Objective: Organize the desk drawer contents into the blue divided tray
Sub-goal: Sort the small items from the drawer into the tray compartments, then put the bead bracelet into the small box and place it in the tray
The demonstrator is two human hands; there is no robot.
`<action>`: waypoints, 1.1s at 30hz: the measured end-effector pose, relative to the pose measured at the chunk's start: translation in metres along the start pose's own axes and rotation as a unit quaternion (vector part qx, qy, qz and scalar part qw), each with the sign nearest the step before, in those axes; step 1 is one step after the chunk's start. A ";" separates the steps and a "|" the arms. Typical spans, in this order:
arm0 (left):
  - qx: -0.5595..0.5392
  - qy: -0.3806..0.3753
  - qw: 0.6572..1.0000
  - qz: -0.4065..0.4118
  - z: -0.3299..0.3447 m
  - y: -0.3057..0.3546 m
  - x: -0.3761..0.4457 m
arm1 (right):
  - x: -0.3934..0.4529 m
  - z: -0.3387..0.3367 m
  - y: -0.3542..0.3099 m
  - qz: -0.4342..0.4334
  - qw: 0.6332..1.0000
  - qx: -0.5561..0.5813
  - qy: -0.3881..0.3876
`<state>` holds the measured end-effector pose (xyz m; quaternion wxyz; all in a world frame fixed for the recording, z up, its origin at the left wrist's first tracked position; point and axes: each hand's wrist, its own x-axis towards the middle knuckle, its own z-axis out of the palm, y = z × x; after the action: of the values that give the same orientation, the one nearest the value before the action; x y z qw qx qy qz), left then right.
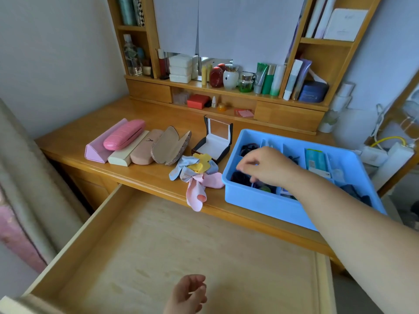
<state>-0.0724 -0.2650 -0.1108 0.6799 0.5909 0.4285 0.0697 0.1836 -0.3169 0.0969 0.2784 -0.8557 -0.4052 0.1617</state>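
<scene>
Several dark-filled compartments in the light-blue plastic divided tray (260, 201)

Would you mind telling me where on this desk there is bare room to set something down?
Bare wood lies behind the glasses cases, up to the shelf unit, and along the front edge left of the cloths. The open drawer shows bare bottom. The blue tray is crowded, with the right hand over it.

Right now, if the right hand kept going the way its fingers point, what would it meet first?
The right hand points down and left into the blue tray. It would likely first meet the dark items in the near-left compartment, though depth is unclear.
</scene>
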 end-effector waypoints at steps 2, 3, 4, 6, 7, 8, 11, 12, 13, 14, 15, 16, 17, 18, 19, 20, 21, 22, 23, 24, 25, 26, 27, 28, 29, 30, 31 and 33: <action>0.034 0.010 0.999 0.013 0.003 0.001 -0.004 | -0.024 -0.008 0.010 -0.027 0.993 0.068 0.097; 0.055 0.014 0.998 0.024 0.005 0.002 -0.006 | -0.039 -0.009 0.018 -0.029 0.987 0.095 0.129; 0.076 0.018 0.996 0.039 0.007 0.005 -0.009 | -0.055 -0.007 0.028 -0.027 0.982 0.102 0.155; 0.112 0.027 0.989 0.094 0.014 0.015 -0.014 | -0.087 0.000 0.049 -0.039 0.974 0.041 0.220; 0.131 0.038 0.980 0.148 0.018 0.025 -0.016 | -0.102 0.005 0.060 -0.057 0.964 -0.016 0.260; 0.149 0.051 0.963 0.219 0.022 0.038 -0.017 | -0.115 0.009 0.070 -0.074 0.950 -0.079 0.293; 0.223 0.059 0.860 0.456 0.032 0.092 -0.017 | -0.144 0.023 0.095 -0.029 0.927 -0.212 0.308; 0.260 0.058 0.818 0.509 0.037 0.111 -0.013 | -0.150 0.025 0.100 0.000 0.928 -0.234 0.291; 0.307 0.062 0.782 0.539 0.039 0.128 -0.005 | -0.153 0.029 0.104 0.018 0.929 -0.254 0.270; 0.365 0.076 0.751 0.545 0.039 0.139 0.000 | -0.155 0.036 0.105 0.021 0.931 -0.265 0.251; 0.427 0.088 0.721 0.539 0.051 0.155 0.008 | -0.157 0.031 0.113 0.021 0.933 -0.263 0.246; 0.487 0.095 0.698 0.516 0.057 0.163 0.014 | -0.157 0.029 0.117 0.019 0.934 -0.260 0.244; 0.536 0.097 0.683 0.486 0.057 0.165 0.019 | -0.155 0.029 0.117 0.009 0.935 -0.259 0.241; 0.566 0.092 0.674 0.465 0.060 0.166 0.025 | -0.153 0.027 0.120 0.003 0.937 -0.257 0.238; 0.585 0.095 0.663 0.458 0.064 0.166 0.033 | -0.150 0.023 0.123 0.006 0.940 -0.248 0.234; 0.599 0.101 0.655 0.450 0.069 0.168 0.039 | -0.145 0.019 0.127 0.008 0.941 -0.246 0.233; 0.611 0.101 0.650 0.441 0.073 0.172 0.045 | -0.139 0.015 0.132 0.006 0.941 -0.247 0.232; 0.618 0.104 0.644 0.440 0.077 0.176 0.052 | -0.132 0.011 0.136 0.003 0.940 -0.248 0.233; 0.623 0.107 0.637 0.442 0.082 0.182 0.058 | -0.125 0.007 0.140 0.004 0.941 -0.249 0.231; 0.627 0.108 0.631 0.444 0.087 0.187 0.064 | -0.117 0.002 0.144 0.004 0.941 -0.250 0.228; 0.630 0.108 0.627 0.446 0.092 0.193 0.069 | -0.109 -0.003 0.149 0.004 0.941 -0.252 0.226; 0.633 0.109 0.622 0.449 0.097 0.198 0.076 | -0.101 -0.007 0.153 0.005 0.941 -0.254 0.222; 0.640 0.106 0.619 0.443 0.101 0.205 0.084 | -0.092 -0.011 0.157 0.008 0.942 -0.257 0.214; 0.646 0.103 0.616 0.439 0.105 0.212 0.093 | -0.082 -0.016 0.161 0.011 0.943 -0.261 0.206; 0.654 0.101 0.613 0.432 0.110 0.219 0.104 | -0.071 -0.021 0.165 0.012 0.944 -0.265 0.199; 0.661 0.102 0.608 0.428 0.114 0.225 0.115 | -0.060 -0.026 0.170 0.014 0.944 -0.268 0.192; 0.668 0.106 0.602 0.424 0.120 0.230 0.126 | -0.049 -0.031 0.176 0.014 0.944 -0.270 0.187; 0.679 0.117 0.592 0.419 0.130 0.239 0.143 | -0.031 -0.038 0.187 0.008 0.945 -0.267 0.189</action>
<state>0.2020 -0.2061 0.0154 -0.0778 0.9826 0.1326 0.1042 0.2965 -0.4508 0.0156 0.1102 -0.9167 -0.3665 -0.1148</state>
